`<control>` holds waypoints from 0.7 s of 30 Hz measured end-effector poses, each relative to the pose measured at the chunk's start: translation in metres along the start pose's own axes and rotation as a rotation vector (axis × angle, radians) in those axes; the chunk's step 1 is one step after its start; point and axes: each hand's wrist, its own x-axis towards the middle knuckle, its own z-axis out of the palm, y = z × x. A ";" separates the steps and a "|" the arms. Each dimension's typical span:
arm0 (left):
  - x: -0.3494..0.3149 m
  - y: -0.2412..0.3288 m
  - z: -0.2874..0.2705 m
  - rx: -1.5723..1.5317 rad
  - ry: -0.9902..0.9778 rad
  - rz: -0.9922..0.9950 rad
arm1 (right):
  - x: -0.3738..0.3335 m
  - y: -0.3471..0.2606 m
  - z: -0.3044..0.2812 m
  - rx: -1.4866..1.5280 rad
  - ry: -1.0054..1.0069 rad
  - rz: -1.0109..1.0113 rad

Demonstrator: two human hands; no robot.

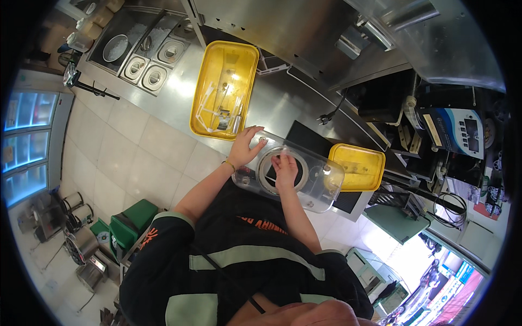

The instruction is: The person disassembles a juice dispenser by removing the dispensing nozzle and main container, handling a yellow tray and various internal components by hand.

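A clear plastic cover [315, 187] with rounded ends lies in front of my body. A pale ring [263, 175] surrounds the round opening in its middle, and dark surface shows through. My left hand [246, 148] holds the cover's left end, thumb on top and fingers along the far edge. My right hand [286, 171] is over the opening, inside the ring. Its fingers are bent and pressed together; whatever they may hold is hidden. Beyond my left hand, a large yellow tray [231, 60] contains white frame-like parts [206, 100] and small metal pieces [224, 119].
A smaller yellow tray [356, 168] stands right of the cover. The steel counter [168, 81] runs to lidded steel pans [155, 77] and an ice bin at far left. A black plug [326, 117] hangs beyond the cover. Green bins [136, 217] stand at lower left.
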 end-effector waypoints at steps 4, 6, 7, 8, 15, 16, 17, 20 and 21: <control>0.002 0.001 0.000 0.001 0.009 0.047 | 0.003 -0.003 0.002 0.074 0.158 0.017; 0.003 0.003 0.000 0.003 0.003 0.039 | 0.001 -0.002 0.006 0.080 0.245 0.044; 0.002 0.004 0.000 0.002 0.001 0.034 | 0.004 -0.001 0.003 0.105 0.225 0.043; 0.003 0.003 0.001 -0.005 0.003 0.039 | 0.007 0.002 0.000 0.128 0.204 0.042; 0.003 0.002 0.001 -0.011 -0.005 0.037 | 0.008 0.004 -0.002 0.161 0.117 0.007; 0.004 0.002 0.001 -0.013 -0.007 0.041 | 0.009 0.003 -0.002 0.160 0.119 0.015; 0.003 0.002 0.001 -0.012 -0.013 0.034 | 0.010 0.003 -0.002 0.159 0.121 0.022; 0.003 0.002 0.000 0.003 -0.011 0.039 | 0.014 0.004 -0.001 0.163 0.140 0.061; 0.004 0.002 0.000 0.016 0.001 0.057 | 0.015 0.005 -0.001 0.164 0.149 0.077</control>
